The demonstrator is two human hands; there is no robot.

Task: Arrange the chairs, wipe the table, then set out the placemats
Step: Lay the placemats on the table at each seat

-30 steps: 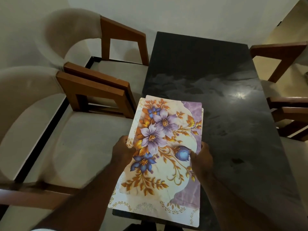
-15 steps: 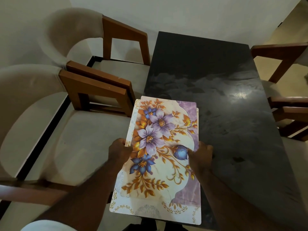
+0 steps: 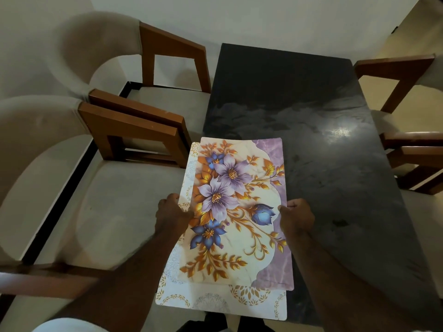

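I hold a stack of placemats over the near left corner of the dark stone table [image 3: 311, 144]. The top placemat [image 3: 242, 212] shows purple and blue flowers with orange leaves and a lilac border. A white placemat [image 3: 215, 300] with gold leaf motifs peeks out beneath it along the left and near edges. My left hand [image 3: 171, 215] grips the stack's left edge. Pinching the right edge of the top placemat is my right hand [image 3: 297, 218]. Two beige cushioned chairs [image 3: 100, 212] with brown wooden arms stand along the table's left side.
Wooden arms of two more chairs [image 3: 412, 149] show along the table's right side. A white wall runs behind the table's far end. The tabletop beyond the placemats is shiny with streaks. A black floor strip [image 3: 62, 188] lies under the left chairs.
The top floral placemat has slid up and to the right off the white one beneath. My right hand has shifted out to its right edge; the stack sits slightly nearer to me.
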